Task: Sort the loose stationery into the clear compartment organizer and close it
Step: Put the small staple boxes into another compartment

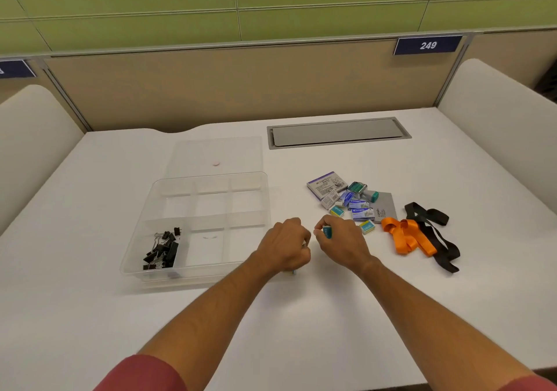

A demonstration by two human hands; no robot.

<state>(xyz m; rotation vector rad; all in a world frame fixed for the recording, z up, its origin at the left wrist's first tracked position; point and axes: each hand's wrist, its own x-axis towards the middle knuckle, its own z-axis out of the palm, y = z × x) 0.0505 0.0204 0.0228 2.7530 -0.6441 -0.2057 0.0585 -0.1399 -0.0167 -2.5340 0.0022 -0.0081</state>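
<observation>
The clear compartment organizer (208, 219) stands open on the white desk, left of centre. Its near left compartment holds several black binder clips (162, 250). Behind it lies the clear lid (217, 154), flat on the desk. A pile of small stationery boxes (346, 200) sits to the right. My right hand (342, 243) pinches a small teal eraser box (327, 231). My left hand (286, 246) is closed beside the organizer's right wall, with small items barely showing in the fist.
An orange ribbon (407, 235) and a black strap (434, 231) lie right of the pile. A grey cable hatch (337, 133) is set into the desk at the back. Padded dividers flank the desk on both sides.
</observation>
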